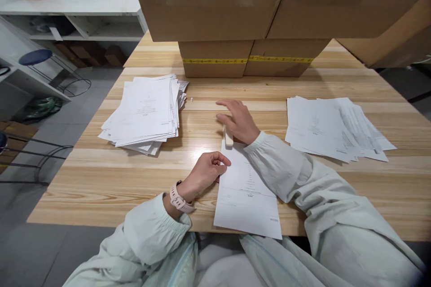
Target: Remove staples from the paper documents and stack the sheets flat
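Several printed sheets or a single sheet of white paper (247, 193) lie at the table's front edge; how many I cannot tell. My left hand (210, 168), with a pink watch at the wrist, is closed at the paper's left edge, thumb and forefinger nearly together. A small whitish stapler (228, 136) rests at the paper's far left corner. Over the stapler is my right hand (239, 121), fingers stretched out to the left and apart. The hand partly hides the stapler, and whether they touch is unclear.
A thick, uneven paper stack (144, 107) lies to the left, and a lower, fanned-out pile (318, 125) to the right. Cardboard boxes (215, 56) with yellow tape stand at the back of the wooden table (101, 188). A round stool (35, 57) stands beyond on the left.
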{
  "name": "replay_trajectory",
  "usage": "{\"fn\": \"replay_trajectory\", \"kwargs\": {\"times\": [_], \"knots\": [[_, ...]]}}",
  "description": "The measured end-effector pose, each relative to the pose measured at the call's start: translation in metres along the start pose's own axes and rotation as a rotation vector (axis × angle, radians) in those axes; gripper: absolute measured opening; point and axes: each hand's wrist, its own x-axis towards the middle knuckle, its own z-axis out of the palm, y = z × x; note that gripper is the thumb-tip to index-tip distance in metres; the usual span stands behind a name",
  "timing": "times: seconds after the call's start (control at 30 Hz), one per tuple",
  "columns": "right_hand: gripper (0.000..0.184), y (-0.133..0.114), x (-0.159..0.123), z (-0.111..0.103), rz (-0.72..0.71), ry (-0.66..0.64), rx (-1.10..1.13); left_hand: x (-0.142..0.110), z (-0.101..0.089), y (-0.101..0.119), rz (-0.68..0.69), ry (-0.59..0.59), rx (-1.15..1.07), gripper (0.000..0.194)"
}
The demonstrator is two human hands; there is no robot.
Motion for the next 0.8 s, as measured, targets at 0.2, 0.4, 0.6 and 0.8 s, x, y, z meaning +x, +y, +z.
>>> {"fn": "replay_trajectory", "kwargs": {"times": [0.2, 0.4, 0.6, 0.8], "knots": [[0.039, 0.007, -0.073, -0.070, 0.257, 0.125, 0.026, -0.008, 0.005, 0.004, -0.084, -0.119, -0.101, 0.014], [0.056, 0.009, -0.195, -0.106, 0.870, 0.120, 0.149, -0.017, 0.016, 0.005, -0.027, -0.228, -0.136, 0.016], [0.072, -0.020, -0.241, -0.106, 0.934, -0.218, 0.789, -0.031, 0.033, 0.009, 0.314, -0.053, 0.088, 0.008], [0.039, -0.012, -0.202, -0.121, 0.752, 0.120, 0.335, -0.034, 0.042, 0.009, 0.398, 0.041, 0.167, 0.014]]}}
